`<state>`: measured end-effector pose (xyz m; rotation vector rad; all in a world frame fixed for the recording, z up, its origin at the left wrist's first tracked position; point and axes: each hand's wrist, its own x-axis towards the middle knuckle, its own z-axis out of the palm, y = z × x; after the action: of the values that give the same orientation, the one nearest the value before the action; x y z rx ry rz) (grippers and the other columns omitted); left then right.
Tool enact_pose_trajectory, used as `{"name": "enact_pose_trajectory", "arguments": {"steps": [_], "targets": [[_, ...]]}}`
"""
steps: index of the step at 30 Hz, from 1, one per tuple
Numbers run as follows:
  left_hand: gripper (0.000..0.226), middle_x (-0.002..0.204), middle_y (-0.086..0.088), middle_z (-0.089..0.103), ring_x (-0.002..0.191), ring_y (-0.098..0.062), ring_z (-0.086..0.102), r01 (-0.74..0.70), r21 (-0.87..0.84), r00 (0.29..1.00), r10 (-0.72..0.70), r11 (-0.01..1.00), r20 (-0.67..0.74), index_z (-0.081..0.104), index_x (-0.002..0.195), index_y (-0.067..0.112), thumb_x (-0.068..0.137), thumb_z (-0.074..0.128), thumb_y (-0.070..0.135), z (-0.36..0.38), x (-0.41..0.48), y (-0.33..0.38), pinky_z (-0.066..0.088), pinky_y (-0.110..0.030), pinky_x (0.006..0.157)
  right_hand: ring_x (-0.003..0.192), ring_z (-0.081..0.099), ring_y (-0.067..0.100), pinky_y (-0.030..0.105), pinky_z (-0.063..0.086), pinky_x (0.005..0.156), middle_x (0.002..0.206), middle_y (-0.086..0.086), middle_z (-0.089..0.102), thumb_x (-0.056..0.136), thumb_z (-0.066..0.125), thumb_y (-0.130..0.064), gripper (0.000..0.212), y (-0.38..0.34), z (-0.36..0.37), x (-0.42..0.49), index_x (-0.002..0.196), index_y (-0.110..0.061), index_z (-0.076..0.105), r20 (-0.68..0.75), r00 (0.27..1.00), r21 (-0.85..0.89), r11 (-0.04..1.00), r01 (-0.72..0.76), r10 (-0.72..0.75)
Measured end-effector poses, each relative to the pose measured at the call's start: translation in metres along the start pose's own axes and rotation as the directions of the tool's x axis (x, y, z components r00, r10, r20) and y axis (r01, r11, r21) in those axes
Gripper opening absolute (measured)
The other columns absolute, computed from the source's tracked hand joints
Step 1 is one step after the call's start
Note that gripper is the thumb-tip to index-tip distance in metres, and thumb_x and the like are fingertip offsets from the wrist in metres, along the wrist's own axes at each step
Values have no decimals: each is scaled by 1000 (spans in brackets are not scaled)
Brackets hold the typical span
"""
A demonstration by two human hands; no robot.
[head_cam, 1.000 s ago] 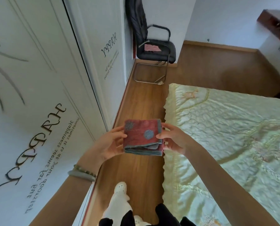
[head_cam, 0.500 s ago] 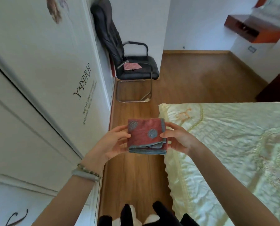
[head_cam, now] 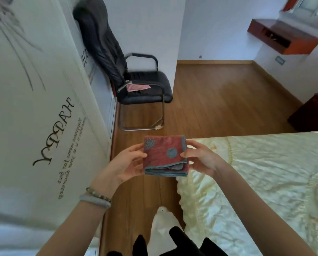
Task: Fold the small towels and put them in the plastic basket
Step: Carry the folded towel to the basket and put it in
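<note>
hands: your left hand [head_cam: 130, 163] and right hand [head_cam: 200, 159] pinch the towel [head_cam: 163, 156] by its sides | towel: folded, in the air beside the bed [head_cam: 265, 182] | left: basket not in view; another cloth [head_cam: 137, 87] lies on the chair [head_cam: 145, 93]

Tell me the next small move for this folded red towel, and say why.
Probably carry the red towel off toward the basket, turning the head first to find it. The towel is already folded into a compact square. The left hand and right hand pinch its sides above the floor beside the bed. No basket shows in this view.
</note>
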<state>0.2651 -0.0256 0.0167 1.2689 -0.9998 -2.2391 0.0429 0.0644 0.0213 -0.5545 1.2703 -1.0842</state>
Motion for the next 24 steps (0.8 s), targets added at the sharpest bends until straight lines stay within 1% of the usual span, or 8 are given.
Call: {"name": "enact_pose_trajectory", "arguments": {"steps": [2,5,8,10,11,15,18,24], "targets": [[41,115,-14,61,104,-29,59,-7,-4,1000,7,1000,-16,59,122,17,86,57,-1,9,35,23,56,-37,63,93,66,27,48,52,84,105,12,65,77,64,6,52,-25,-17,34,125,-9,50,-14,1000,-7,1000,1,-1],[41,115,-14,62,103,-28,60,-18,-15,1000,17,1000,-17,59,123,17,87,56,-1,21,82,56,57,-38,66,100,62,29,50,49,90,111,12,63,78,61,8,50,-60,-40,78,125,-8,50,-15,1000,-7,1000,2,-2],[41,118,-15,61,104,-29,60,-12,-18,1000,12,1000,-14,59,124,18,87,57,0,30,122,84,56,-39,68,106,60,31,47,52,88,117,14,61,74,66,6,56,-89,-60,119,125,-9,50,-2,1000,1,1000,-21,21],[41,118,-15,61,106,-29,59,1,-26,1000,-2,1000,-17,60,123,18,87,56,1,35,146,100,56,-38,67,109,59,32,49,51,92,121,15,60,68,70,2,62,-103,-72,143,126,-10,50,4,999,18,999,-47,47],[41,119,-15,61,106,-30,59,7,-33,1000,-7,999,-14,60,124,18,87,56,1,37,158,108,56,-38,66,110,59,32,49,51,92,122,16,59,69,69,2,61,-109,-78,155,126,-10,50,2,998,28,998,-57,57],[40,117,-14,62,103,-28,61,20,-36,1000,-20,999,17,61,122,17,86,56,0,42,209,140,57,-38,66,105,62,32,45,55,84,120,17,59,77,64,7,54,-137,-97,199,126,-9,49,-12,998,51,997,-59,60],[39,118,-14,62,108,-30,60,36,-6,998,-35,999,44,60,123,17,87,56,1,47,254,169,58,-41,71,102,63,32,41,57,74,119,18,59,77,63,8,52,-158,-113,233,125,-8,48,-44,998,85,995,-48,52],[42,118,-13,62,107,-29,59,30,99,992,-41,995,118,59,124,16,86,56,0,58,357,247,55,-40,73,105,62,35,47,55,84,117,18,60,77,64,6,53,-209,-143,316,125,-11,47,-123,992,110,994,-17,31]]}}
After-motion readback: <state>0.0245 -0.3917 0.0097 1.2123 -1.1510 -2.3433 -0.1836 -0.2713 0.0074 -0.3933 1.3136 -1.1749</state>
